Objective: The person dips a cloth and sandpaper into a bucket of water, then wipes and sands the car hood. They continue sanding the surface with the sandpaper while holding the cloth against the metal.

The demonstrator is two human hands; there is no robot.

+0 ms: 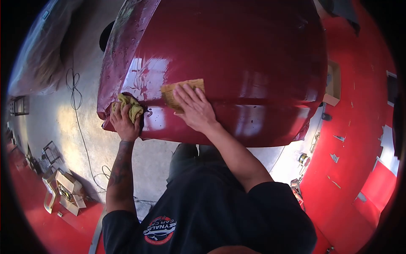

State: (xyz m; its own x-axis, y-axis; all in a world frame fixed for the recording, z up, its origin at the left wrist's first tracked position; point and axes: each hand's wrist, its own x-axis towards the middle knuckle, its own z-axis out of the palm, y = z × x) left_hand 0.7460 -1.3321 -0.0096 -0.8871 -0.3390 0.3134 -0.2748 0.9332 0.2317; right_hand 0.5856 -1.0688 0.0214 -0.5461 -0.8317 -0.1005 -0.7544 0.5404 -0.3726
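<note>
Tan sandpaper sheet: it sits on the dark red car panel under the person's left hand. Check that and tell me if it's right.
Wrong hand: the head view shows the tan sandpaper sheet on the dark red car panel under the person's right hand.

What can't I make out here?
Head view: far end of the red panel, cut by the top edge.
Head view: wording on the tan sheet, too small.
Head view: part of that sheet, hidden by the right grip.
Head view: part of the green cloth, hidden by the left grip.
</note>
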